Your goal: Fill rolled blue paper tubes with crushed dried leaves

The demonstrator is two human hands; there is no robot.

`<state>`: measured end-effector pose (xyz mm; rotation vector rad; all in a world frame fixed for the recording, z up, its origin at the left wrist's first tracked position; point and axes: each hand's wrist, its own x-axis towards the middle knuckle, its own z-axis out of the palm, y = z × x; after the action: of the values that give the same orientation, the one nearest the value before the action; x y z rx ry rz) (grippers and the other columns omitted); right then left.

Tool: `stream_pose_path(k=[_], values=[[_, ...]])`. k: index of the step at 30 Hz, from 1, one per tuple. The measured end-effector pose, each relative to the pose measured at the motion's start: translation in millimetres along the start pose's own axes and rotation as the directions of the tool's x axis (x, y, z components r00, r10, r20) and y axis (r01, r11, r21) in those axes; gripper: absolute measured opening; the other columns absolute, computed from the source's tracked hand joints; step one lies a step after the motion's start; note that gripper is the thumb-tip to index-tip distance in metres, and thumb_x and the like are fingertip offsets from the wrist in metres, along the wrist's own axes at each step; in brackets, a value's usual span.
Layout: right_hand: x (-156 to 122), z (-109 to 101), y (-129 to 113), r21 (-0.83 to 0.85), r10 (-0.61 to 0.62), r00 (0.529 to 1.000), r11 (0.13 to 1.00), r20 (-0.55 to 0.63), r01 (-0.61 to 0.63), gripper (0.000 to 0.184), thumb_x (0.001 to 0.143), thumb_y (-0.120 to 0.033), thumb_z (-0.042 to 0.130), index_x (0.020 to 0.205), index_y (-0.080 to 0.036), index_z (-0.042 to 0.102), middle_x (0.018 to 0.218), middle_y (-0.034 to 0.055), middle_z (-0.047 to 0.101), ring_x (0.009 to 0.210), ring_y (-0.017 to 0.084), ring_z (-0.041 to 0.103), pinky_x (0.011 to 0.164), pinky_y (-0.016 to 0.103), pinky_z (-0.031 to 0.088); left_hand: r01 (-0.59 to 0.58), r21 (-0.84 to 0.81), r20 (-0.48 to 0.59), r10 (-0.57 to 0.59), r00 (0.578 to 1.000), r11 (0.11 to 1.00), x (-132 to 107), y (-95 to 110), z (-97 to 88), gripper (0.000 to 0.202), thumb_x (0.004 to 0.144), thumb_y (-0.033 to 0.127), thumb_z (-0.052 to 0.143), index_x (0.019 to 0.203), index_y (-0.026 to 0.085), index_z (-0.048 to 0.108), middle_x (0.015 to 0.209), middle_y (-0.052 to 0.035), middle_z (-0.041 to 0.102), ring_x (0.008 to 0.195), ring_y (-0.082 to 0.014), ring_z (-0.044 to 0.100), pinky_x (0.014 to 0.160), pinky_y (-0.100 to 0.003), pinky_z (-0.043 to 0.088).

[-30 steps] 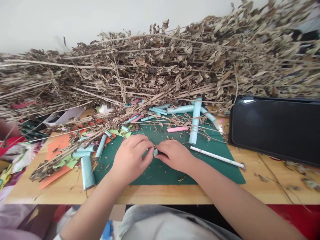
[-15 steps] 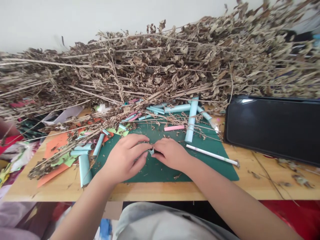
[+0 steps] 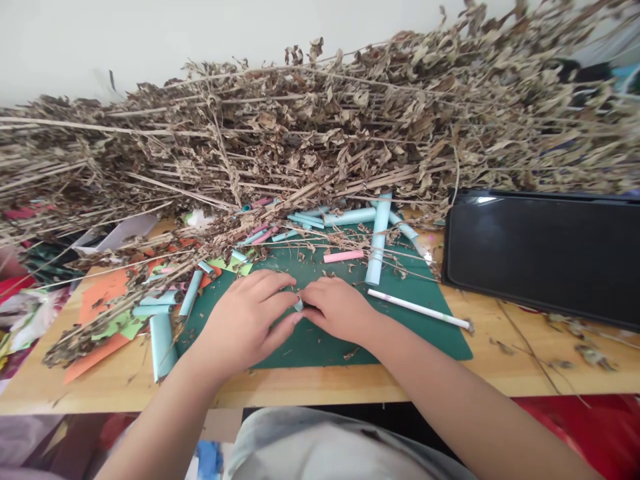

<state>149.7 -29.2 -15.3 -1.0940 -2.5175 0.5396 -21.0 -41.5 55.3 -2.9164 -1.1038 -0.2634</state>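
Left hand (image 3: 245, 320) has brought its thumb nearer the blue paper piece (image 3: 299, 305); whether it grips, I cannot tell. Right hand (image 3: 340, 310) pinches it above the green mat (image 3: 320, 347).

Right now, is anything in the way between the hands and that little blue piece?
Nothing visible. The little blue piece sits at the tips of the right hand, with the left hand close beside it.

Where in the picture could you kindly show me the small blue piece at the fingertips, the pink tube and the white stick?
Small blue piece (image 3: 299, 305): head view, on its visible part.
Pink tube (image 3: 343, 256): head view, mid-length.
White stick (image 3: 419, 309): head view, mid-shaft.
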Motion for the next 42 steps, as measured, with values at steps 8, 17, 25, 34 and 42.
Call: stream_pose_path(k=[8, 17, 25, 34, 42], values=[[0.4, 0.6, -1.3, -0.005, -0.013, 1.000, 1.000, 0.015, 0.014, 0.019, 0.082, -0.030, 0.046, 0.097, -0.021, 0.055, 0.088, 0.0034, 0.062, 0.081, 0.017, 0.053, 0.066, 0.029, 0.033, 0.034, 0.097, 0.118, -0.045, 0.992, 0.995, 4.1, 11.9, -12.1, 0.026, 0.084, 0.026, 0.037, 0.079, 0.017, 0.061, 0.096, -0.0060, 0.058, 0.090, -0.0197, 0.052, 0.077, -0.035, 0.045], [-0.1, 1.6, 0.1, 0.012, -0.045, 0.999, 0.999, 0.001, 0.045, 0.017, 0.081, -0.028, 0.048, 0.093, -0.021, 0.056, 0.087, 0.0022, 0.062, 0.084, 0.018, 0.053, 0.067, 0.028, 0.034, -0.086, -0.367, -0.034, 0.079, 0.996, 0.926, 28.4, -24.6, -21.8, 0.014, 0.081, 0.017, 0.045, 0.081, 0.018, 0.059, 0.084, -0.0031, 0.060, 0.082, -0.0112, 0.055, 0.075, -0.023, 0.044], [-0.4, 5.1, -3.2, -0.062, -0.027, 0.998, 0.998, -0.052, 0.023, 0.017, 0.081, -0.027, 0.047, 0.090, -0.018, 0.058, 0.084, 0.0038, 0.063, 0.083, 0.019, 0.054, 0.070, 0.030, 0.035, -0.135, -0.231, 0.436, 0.227, 0.871, 0.964, 105.8, -17.1, 27.1, 0.015, 0.074, 0.019, 0.050, 0.084, 0.020, 0.062, 0.081, 0.0000, 0.063, 0.072, -0.0131, 0.056, 0.059, -0.022, 0.039], [-2.6, 2.8, -7.4, -0.099, 0.017, 0.998, 0.995, -0.064, -0.023, 0.022, 0.083, -0.030, 0.042, 0.089, -0.018, 0.059, 0.081, 0.0042, 0.063, 0.078, 0.019, 0.054, 0.063, 0.029, 0.034, -0.580, 0.041, 0.416, 0.514, 0.750, 0.813, 135.3, 3.0, 45.1, 0.017, 0.073, 0.016, 0.048, 0.082, 0.021, 0.061, 0.074, -0.0038, 0.061, 0.065, -0.0164, 0.055, 0.048, -0.025, 0.030], [-1.9, 3.4, -4.8, -0.042, 0.007, 0.999, 0.999, -0.050, -0.009, 0.020, 0.081, -0.030, 0.046, 0.089, -0.018, 0.059, 0.082, 0.0036, 0.063, 0.076, 0.017, 0.055, 0.061, 0.027, 0.035, -0.546, -0.092, 0.415, 0.531, 0.739, 0.833, 137.2, -1.4, 53.3, 0.011, 0.074, 0.021, 0.051, 0.070, 0.017, 0.061, 0.080, -0.0041, 0.062, 0.071, -0.0163, 0.056, 0.050, -0.025, 0.032]])
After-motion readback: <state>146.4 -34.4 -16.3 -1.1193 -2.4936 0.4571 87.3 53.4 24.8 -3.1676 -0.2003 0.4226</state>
